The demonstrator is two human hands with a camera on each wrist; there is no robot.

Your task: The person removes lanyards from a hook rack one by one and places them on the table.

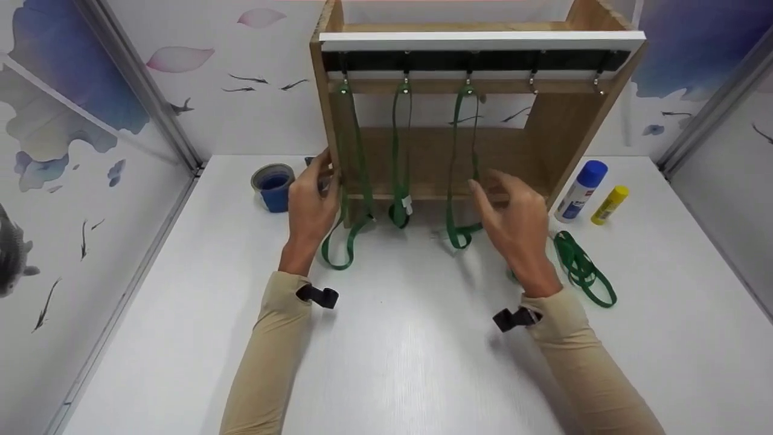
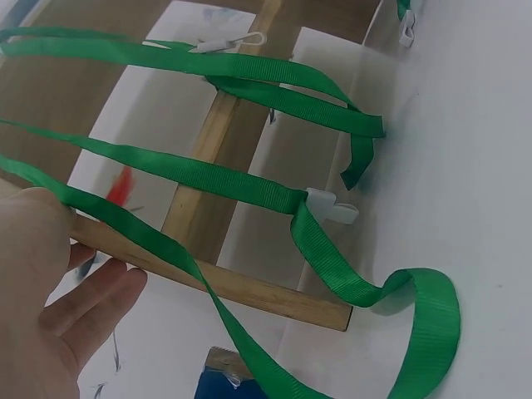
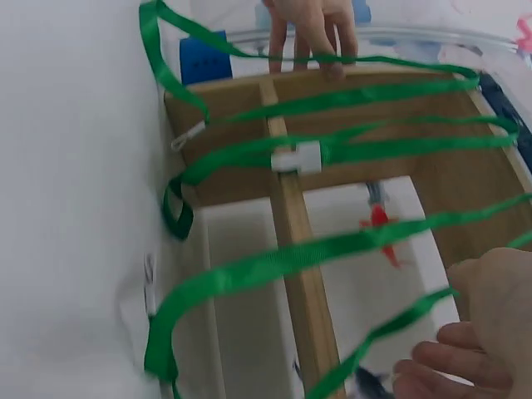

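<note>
My left hand (image 1: 313, 202) grips the left side panel of the wooden rack (image 1: 549, 130), thumb at its front edge and fingers along the outer face. Three green lanyards hang from the rack's hooks: a left lanyard (image 1: 362, 157), a middle lanyard (image 1: 395, 151) and a right lanyard (image 1: 452, 175). White plastic clips (image 2: 331, 206) show on them. My right hand (image 1: 516, 211) is beside the right lanyard, thumb and fingers apart. One strand (image 3: 399, 320) of it runs up to the thumb and passes partly behind the hand.
Two bare hooks (image 1: 533, 84) are at the rack's right. Right of it stand a blue-capped bottle (image 1: 581, 190) and a yellow glue stick (image 1: 610, 205), with a coiled green lanyard (image 1: 581, 266) in front. Blue tape (image 1: 273, 187) stands at the left on the white table (image 1: 386, 356).
</note>
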